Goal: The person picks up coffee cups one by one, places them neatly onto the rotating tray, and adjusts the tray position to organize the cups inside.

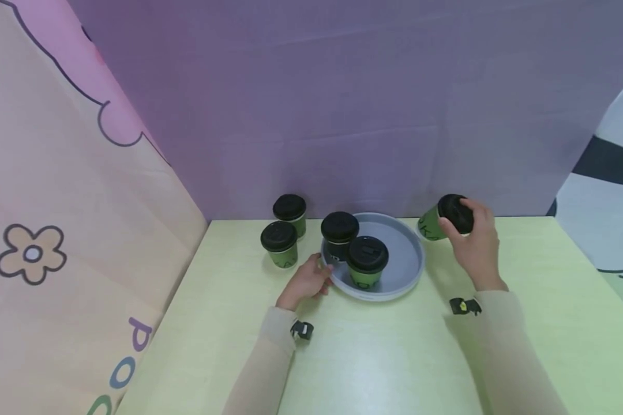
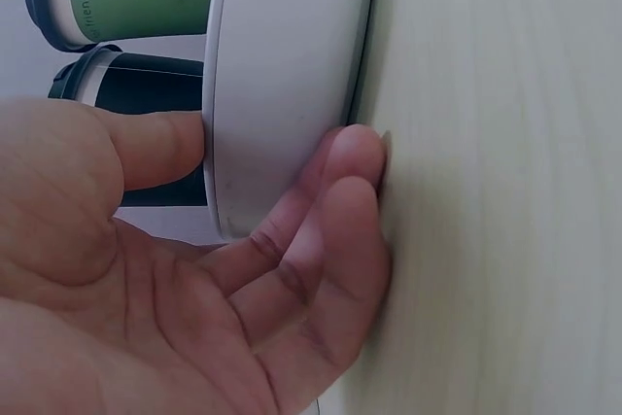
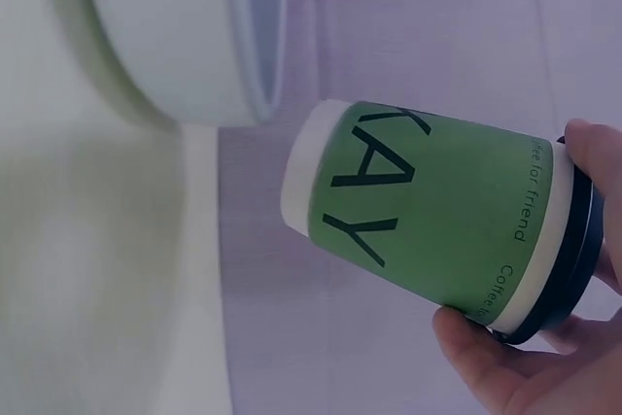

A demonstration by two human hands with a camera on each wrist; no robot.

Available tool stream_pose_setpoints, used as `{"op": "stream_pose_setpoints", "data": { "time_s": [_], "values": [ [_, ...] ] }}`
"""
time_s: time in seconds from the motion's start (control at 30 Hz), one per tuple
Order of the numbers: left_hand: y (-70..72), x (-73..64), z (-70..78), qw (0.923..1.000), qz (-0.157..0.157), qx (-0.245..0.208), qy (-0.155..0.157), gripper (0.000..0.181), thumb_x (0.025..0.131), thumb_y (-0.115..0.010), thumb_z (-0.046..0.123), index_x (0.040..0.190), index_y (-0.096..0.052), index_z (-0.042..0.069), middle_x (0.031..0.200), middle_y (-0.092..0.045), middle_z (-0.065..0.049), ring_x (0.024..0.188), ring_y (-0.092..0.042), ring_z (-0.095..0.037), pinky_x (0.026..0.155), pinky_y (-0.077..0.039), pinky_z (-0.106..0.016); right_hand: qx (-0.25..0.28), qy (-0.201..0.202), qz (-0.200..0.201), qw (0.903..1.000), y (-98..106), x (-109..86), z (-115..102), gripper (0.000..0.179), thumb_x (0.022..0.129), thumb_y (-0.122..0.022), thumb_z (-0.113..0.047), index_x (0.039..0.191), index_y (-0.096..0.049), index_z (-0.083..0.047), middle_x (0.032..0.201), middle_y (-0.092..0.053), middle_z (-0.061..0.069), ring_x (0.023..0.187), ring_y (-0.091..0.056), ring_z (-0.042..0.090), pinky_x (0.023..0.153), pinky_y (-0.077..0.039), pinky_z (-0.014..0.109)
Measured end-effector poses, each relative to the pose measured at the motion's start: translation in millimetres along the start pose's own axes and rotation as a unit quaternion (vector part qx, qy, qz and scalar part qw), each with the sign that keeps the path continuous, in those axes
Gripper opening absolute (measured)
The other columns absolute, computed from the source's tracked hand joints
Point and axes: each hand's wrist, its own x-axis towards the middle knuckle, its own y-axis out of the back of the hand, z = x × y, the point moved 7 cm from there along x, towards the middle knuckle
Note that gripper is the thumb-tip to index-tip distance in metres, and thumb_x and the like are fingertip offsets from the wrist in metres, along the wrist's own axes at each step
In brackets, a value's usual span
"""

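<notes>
My right hand (image 1: pixel 476 248) grips a green paper coffee cup (image 1: pixel 432 224) by its black lid, thumb and fingers on either side. In the right wrist view that cup (image 3: pixel 428 211) is tilted and apart from the tray. My left hand (image 1: pixel 306 281) holds the near-left edge of a round grey tray (image 1: pixel 402 265). The left wrist view has the thumb over the tray's rim and the fingers (image 2: pixel 352 230) curled against its outer wall, near the tabletop. On the tray stand a dark lidded cup (image 1: pixel 337 249) and a green lidded cup (image 1: pixel 364 278).
Left of the tray, two more green lidded cups (image 1: pixel 283 257) (image 1: pixel 299 225) stand upright on the pale table (image 1: pixel 374 357). A purple cloth backdrop (image 1: pixel 311 115) rises behind the table's far edge. A printed cloth (image 1: pixel 83 230) lines the left side.
</notes>
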Motion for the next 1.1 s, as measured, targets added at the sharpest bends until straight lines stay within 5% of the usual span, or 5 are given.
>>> {"op": "stream_pose_setpoints", "data": {
  "time_s": [0.47, 0.87, 1.1],
  "values": [
    [1.5, 1.2, 2.1, 0.9995, 0.030, 0.005, -0.007, 0.060, 0.109, -0.044, 0.030, 0.160, -0.026, 0.003, 0.089, -0.071, -0.012, 0.061, -0.062, -0.020, 0.054, -0.052, -0.031, 0.028, 0.039, 0.013, 0.9988, 19, -0.9, -28, 0.060, 0.090, -0.080, -0.015, 0.143, -0.054, -0.006, 0.148, -0.051, 0.023, 0.139, -0.046, 0.045, 0.116, -0.035, 0.061],
    [-2.2, -2.8, 2.9, 0.9997, -0.022, -0.004, 0.006, 0.076, 0.104, -0.056, 0.031, 0.162, -0.017, 0.003, 0.099, -0.072, -0.014, 0.076, -0.069, -0.023, 0.066, -0.058, -0.034, 0.018, 0.027, -0.022, 0.9992, 19, -3.5, -40, 0.057, 0.091, -0.078, -0.020, 0.142, -0.055, -0.007, 0.146, -0.051, 0.021, 0.133, -0.051, 0.043, 0.100, -0.043, 0.060],
    [-3.8, -4.2, 3.7, 0.9993, -0.037, -0.005, 0.001, 0.079, 0.104, -0.058, 0.031, 0.162, -0.013, 0.003, 0.101, -0.071, -0.014, 0.077, -0.069, -0.022, 0.066, -0.059, -0.034, 0.016, 0.060, -0.047, 0.9969, 13, -7.3, -46, 0.057, 0.091, -0.079, -0.019, 0.141, -0.056, -0.007, 0.143, -0.054, 0.022, 0.120, -0.055, 0.038, 0.082, -0.038, 0.023]
  ]
}}
